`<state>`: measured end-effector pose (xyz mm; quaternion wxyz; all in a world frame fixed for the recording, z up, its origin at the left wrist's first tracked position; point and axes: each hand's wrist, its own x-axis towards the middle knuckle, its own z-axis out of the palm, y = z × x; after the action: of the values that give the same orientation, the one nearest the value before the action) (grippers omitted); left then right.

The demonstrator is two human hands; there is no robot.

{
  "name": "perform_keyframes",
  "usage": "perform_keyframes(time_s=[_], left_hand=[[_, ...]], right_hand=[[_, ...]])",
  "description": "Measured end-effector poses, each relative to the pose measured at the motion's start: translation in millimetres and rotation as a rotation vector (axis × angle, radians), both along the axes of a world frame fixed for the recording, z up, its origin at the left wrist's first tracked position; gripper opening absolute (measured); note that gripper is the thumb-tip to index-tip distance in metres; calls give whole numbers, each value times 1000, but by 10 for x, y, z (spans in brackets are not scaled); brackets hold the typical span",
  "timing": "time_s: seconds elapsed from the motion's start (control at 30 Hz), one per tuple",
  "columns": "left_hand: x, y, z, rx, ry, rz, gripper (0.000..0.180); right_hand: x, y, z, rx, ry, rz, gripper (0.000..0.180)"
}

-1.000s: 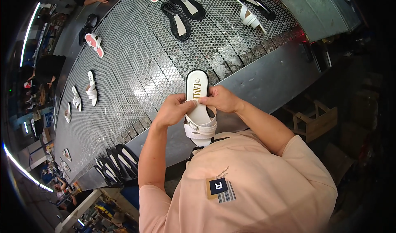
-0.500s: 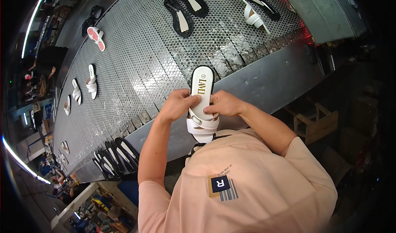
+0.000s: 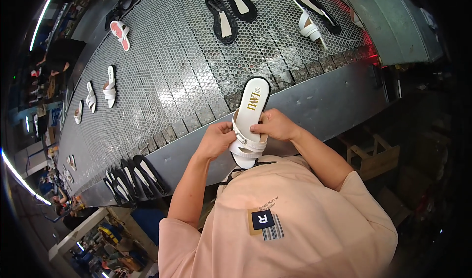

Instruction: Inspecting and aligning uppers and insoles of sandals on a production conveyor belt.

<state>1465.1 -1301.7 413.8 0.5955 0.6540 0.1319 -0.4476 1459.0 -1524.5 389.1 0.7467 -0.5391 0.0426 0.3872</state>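
A white sandal point(image 3: 252, 101) with crossed straps, a small buckle and a dark sole edge is held in front of my body, its heel end pointing away and tilted a little right. My right hand point(image 3: 278, 125) grips its right side, the thumb pressed on the insole and the fingers underneath. At the left side strap, my left hand point(image 3: 216, 140) has its fingers curled against the sandal; its fingertips are partly hidden. The toe end with the straps is close to my shirt.
A metal mesh conveyor point(image 3: 162, 71) carries several white sandals, black soles point(image 3: 221, 22) and a pink-lined sandal point(image 3: 120, 35). More black soles point(image 3: 132, 179) lean along the near edge at left. A green machine housing point(image 3: 388, 22) stands far right, a wooden stool point(image 3: 376, 155) below it.
My left thumb has come off the insole and moved to the strap's outer side. The sandal has turned slightly, its heel end swinging right. My right hand keeps its grip.
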Motion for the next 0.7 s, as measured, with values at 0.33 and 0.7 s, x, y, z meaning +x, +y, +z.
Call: perform_keyframes(time_s=[0.33, 0.7], left_hand=[[-69, -243, 65, -19, -63, 128, 12], [-317, -232, -169, -239, 107, 401, 34]], right_hand=[[-15, -96, 19, 7, -17, -26, 32], [27, -202, 14, 35, 0, -33, 32]])
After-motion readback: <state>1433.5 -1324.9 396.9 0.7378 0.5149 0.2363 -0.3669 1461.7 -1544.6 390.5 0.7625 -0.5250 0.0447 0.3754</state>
